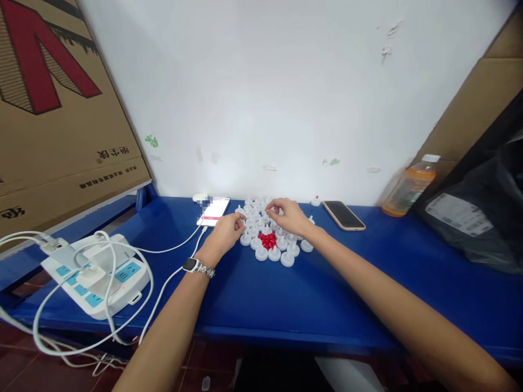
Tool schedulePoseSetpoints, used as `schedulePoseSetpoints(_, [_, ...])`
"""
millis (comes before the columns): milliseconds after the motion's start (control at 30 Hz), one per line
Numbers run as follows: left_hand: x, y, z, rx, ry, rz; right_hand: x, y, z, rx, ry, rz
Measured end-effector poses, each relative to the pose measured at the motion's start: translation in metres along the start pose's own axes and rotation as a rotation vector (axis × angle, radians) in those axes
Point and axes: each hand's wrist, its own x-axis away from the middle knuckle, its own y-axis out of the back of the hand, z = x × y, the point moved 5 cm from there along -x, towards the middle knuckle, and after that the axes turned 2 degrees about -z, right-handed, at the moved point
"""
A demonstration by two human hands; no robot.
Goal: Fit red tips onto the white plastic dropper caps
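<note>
Many white plastic nozzle caps point(287, 259), round at the base with a thin spout, stand close together on the blue table point(253, 299). A small heap of red tips point(268, 240) lies among them. My left hand point(229, 231), wearing a watch, is at the left edge of the group, its thumb and fingers curled together beside the caps. Over the back of the group, my right hand point(289, 215) pinches thumb and forefinger together. Whatever either hand holds is too small or hidden to make out. One cap with a red tip point(316, 201) stands apart near the wall.
At left is a white power strip point(96, 305) with plugs and looping cables. A lit phone point(214, 211) lies near a white earbud case point(200, 197). To the right are a dark phone point(344, 215), a bottle of orange drink point(411, 185) and a black bag point(478, 207).
</note>
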Motion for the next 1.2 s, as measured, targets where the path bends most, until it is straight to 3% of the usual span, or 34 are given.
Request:
schedulePoseSetpoints(133, [-0.001, 0.012, -0.013, -0.012, 0.007, -0.131, 0.027, 0.042, -0.03, -0.069, -0.108, -0.223])
schedulePoseSetpoints(233, [-0.011, 0.009, -0.041, 0.024, -0.027, -0.186, 0.041, 0.065, -0.06, -0.039, -0.246, -0.307])
schedulePoseSetpoints(400, [-0.042, -0.043, -0.101, 0.115, -0.175, 0.024, 0.039, 0.073, -0.113, 0.115, -0.485, -0.297])
schedulePoseSetpoints(533, [-0.058, -0.077, -0.125, 0.105, -0.226, 0.07, 0.02, 0.065, -0.149, 0.157, -0.68, -0.26])
schedulePoseSetpoints(633, [-0.058, -0.084, -0.126, 0.106, -0.233, 0.063, 0.004, 0.06, -0.167, 0.151, -0.746, -0.243])
schedulePoseSetpoints(733, [-0.053, -0.078, -0.121, 0.109, -0.252, 0.045, -0.003, 0.058, -0.174, 0.137, -0.77, -0.235])
schedulePoseSetpoints(967, [-0.043, -0.048, -0.102, 0.085, -0.212, -0.035, 0.01, 0.057, -0.153, 0.201, -0.637, -0.251])
schedulePoseSetpoints(1200, [-0.033, -0.046, -0.092, 0.077, -0.194, -0.01, 0.011, 0.047, -0.15, 0.166, -0.701, -0.141])
